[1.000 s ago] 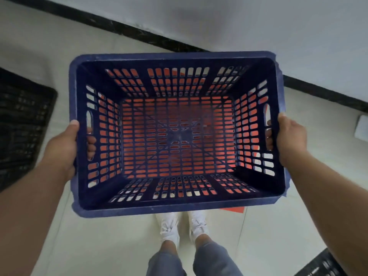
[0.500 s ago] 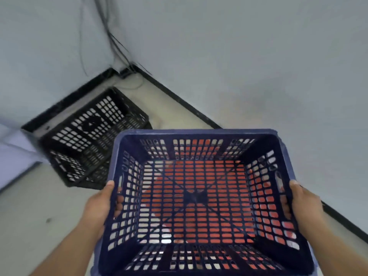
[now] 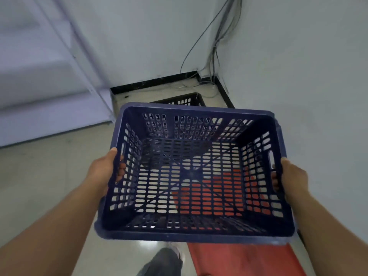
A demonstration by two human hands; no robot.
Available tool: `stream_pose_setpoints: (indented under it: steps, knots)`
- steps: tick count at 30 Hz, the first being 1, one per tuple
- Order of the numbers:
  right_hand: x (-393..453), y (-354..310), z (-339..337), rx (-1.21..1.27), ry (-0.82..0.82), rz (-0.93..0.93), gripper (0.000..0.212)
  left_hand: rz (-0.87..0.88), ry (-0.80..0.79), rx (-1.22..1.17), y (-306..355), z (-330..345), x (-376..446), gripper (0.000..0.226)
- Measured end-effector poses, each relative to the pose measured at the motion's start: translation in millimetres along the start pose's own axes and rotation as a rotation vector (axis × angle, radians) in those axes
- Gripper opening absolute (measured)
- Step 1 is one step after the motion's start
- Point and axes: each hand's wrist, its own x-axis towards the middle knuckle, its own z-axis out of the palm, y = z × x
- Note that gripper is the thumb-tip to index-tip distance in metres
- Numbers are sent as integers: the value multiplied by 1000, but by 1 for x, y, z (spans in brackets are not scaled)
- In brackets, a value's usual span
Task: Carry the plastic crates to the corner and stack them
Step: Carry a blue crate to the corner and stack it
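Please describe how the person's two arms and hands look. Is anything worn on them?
Both forearms are bare up to the picture's edge: no sleeves show. The left hand and the right hand wear no gloves, and no watch, ring or bracelet shows on the visible parts. There are no markings. A short pale nail shows on the left thumb.
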Motion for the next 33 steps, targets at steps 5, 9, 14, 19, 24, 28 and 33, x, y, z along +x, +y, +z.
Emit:
stream_pose_setpoints:
  steps: [5,9,14,19,24,28,33]
  knots:
    - [-5,-65,50,-12,-53,-59,41,-3,63,-59,40,-34,22,40]
    - [0,-105,78,-31,-89,-108,42,-7,96,-89,60,-45,39,40]
    - [31,-149,106,-22,-138,-116,37,-7,138,-145,78,-34,61,38]
    - [81,-187,136,-36,-209,-117,39,-39,182,-209,105,-3,83,37]
    - [133,-215,169,-71,-292,-105,41,-63,239,-218,125,27,120,35]
    - [168,-233,199,-51,-355,-91,33,-84,247,-226,127,45,163,38]
    - [201,-250,236,-113,-418,-76,34,-112,267,-241,125,59,212,38]
